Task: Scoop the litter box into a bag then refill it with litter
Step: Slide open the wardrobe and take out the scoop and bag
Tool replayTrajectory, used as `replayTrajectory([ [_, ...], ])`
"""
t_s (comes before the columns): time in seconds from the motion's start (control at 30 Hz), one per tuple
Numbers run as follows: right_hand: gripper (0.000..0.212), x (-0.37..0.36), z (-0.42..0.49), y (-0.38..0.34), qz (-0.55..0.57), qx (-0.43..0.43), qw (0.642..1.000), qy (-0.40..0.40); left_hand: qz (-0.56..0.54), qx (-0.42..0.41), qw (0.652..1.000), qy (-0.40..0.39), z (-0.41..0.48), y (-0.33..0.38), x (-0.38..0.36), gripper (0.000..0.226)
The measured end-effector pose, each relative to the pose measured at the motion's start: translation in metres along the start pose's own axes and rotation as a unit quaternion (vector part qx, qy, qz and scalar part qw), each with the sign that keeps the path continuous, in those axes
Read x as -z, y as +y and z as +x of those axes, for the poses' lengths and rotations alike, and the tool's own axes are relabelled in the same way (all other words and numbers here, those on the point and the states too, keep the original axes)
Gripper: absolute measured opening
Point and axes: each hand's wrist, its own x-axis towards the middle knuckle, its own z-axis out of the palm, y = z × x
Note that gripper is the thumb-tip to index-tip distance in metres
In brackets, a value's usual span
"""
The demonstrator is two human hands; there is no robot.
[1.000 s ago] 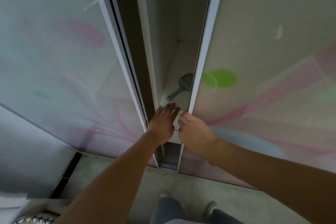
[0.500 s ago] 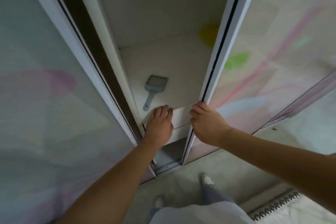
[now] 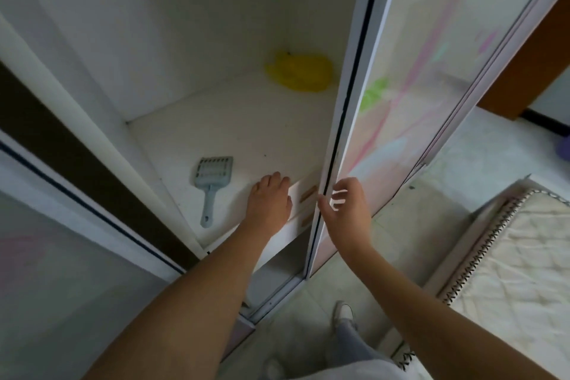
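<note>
frosted patterned sliding door (image 3: 401, 102) now further right, exposing the grey-blue slotted plastic litter scoop (image 3: 212, 182) near-left on the white shelf (image 3: 246, 126) and a crumpled yellow plastic bag (image 3: 299, 71) far right. left hand (image 3: 270, 203) lies flat-fingered on the shelf edge just right of the scoop; right hand (image 3: 348, 207) is loosely spread beside the door edge, gripping nothing. judged: both tools now reachable.

No legible text, labels, brands or numbers anywhere; the sliding door (image 3: 410, 77) carries only coloured swirls.
</note>
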Motion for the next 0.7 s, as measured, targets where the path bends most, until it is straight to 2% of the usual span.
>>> replayTrajectory([
  [0.1, 0.069, -0.007, 0.014, 0.009, 0.014, -0.104, 0.994, 0.016, 0.004, -0.032, 0.999, -0.007, 0.01, 0.006, 0.003, 0.045],
  [0.13, 0.076, -0.01, 0.021, 0.01, 0.014, -0.126, 0.992, 0.017, 0.004, -0.038, 0.999, -0.01, 0.014, 0.008, 0.002, 0.045],
  [0.33, 0.076, -0.029, 0.036, 0.013, 0.038, -0.146, 0.988, 0.034, 0.013, -0.07, 0.997, -0.036, 0.046, 0.019, -0.006, 0.04],
  [0.47, 0.078, -0.022, 0.052, 0.023, 0.017, -0.136, 0.99, 0.03, 0.027, -0.097, 0.994, -0.045, 0.073, 0.024, -0.011, 0.04],
  [0.6, 0.079, -0.008, 0.086, 0.045, -0.006, -0.121, 0.992, 0.043, 0.044, -0.122, 0.991, -0.042, 0.101, 0.029, -0.021, 0.046],
  [0.7, 0.077, 0.007, 0.122, 0.065, -0.012, -0.123, 0.991, 0.057, 0.048, -0.131, 0.99, -0.02, 0.125, 0.032, -0.029, 0.042],
])
